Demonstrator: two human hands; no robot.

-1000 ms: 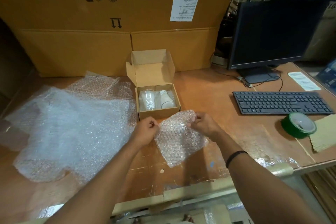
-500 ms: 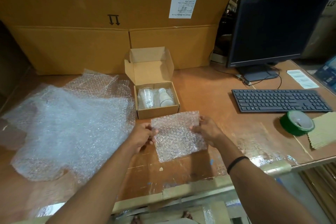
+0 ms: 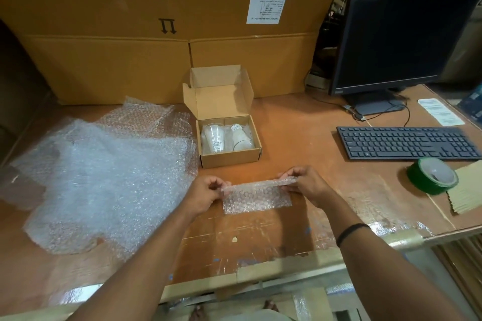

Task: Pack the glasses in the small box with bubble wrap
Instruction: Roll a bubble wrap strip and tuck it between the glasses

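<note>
Worn desk (image 3: 300, 138): left hand (image 3: 206, 194) and right hand (image 3: 306, 182) pinch the bubble-wrap sheet (image 3: 257, 198); best held flat to cover glasses (image 3: 227, 137) at twelve o'clock

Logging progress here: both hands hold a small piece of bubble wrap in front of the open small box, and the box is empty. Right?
No. The head view shows two glasses lying side by side in the small box. Otherwise right: left hand and right hand hold the bubble wrap piece in front of it.

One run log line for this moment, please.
left hand: pinches bubble wrap piece | right hand: same | glasses: in small box
</note>
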